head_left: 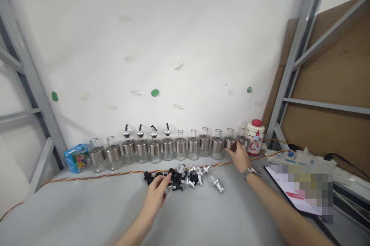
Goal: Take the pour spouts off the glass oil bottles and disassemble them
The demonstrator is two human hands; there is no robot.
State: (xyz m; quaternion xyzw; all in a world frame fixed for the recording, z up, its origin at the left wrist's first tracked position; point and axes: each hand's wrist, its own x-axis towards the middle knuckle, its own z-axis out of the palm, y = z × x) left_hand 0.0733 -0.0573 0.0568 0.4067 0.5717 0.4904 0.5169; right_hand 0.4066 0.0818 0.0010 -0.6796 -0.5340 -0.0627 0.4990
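Note:
A row of glass bottles with steel sleeves (pixel 180 145) stands along the wall. Several carry pour spouts (pixel 140 132) with black tips; the others have open necks. My right hand (pixel 240 158), with a band on its wrist, closes its thumb and fingers around a bottle (pixel 230 140) near the row's right end. Loose silver spouts (pixel 216 183) and black spout caps (pixel 150 178) lie heaped on the grey table before the row. At this heap my left hand (pixel 157 192) is closed on a clear and silver pour spout (pixel 167 189), mostly covered by the fingers.
A blue picture box (pixel 77 158) stands at the row's left end, a white jar with a red lid (pixel 256 138) at its right. A twisted red-yellow wire (pixel 95 177) crosses the table. On the right lie a tablet (pixel 291 196) and a power strip (pixel 306 158); metal posts (pixel 37 76) flank the table.

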